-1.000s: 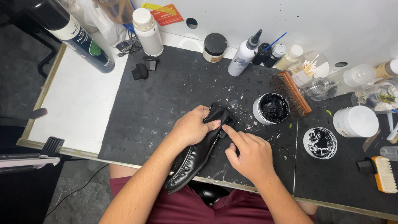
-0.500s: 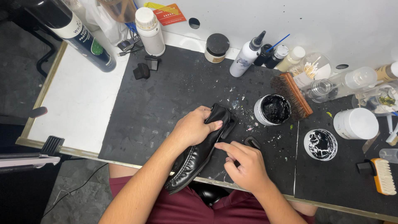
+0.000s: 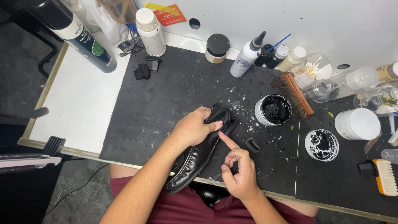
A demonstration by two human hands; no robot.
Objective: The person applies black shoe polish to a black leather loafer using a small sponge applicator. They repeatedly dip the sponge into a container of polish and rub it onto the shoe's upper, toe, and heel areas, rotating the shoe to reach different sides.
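A glossy black leather shoe [image 3: 198, 155] lies slanted across the front edge of the black mat [image 3: 174, 87], its toe over my lap. My left hand [image 3: 193, 127] grips its heel end from above. My right hand [image 3: 237, 172] sits just right of the shoe, index finger stretched out and touching the shoe's side near the heel, the other fingers curled in. An open white jar of black polish [image 3: 274, 110] stands to the right of the shoe.
A wooden brush [image 3: 295, 94] leans on the polish jar. A jar lid smeared black [image 3: 322, 144], a closed white jar [image 3: 353, 123], several bottles [image 3: 248, 55] and a small brush [image 3: 383, 176] crowd the right and back. A white board [image 3: 81, 101] lies left.
My right hand pulled back toward me from the shoe's heel and folded its fingers, leaving only the index finger on the leather. The left hand and shoe stayed put.
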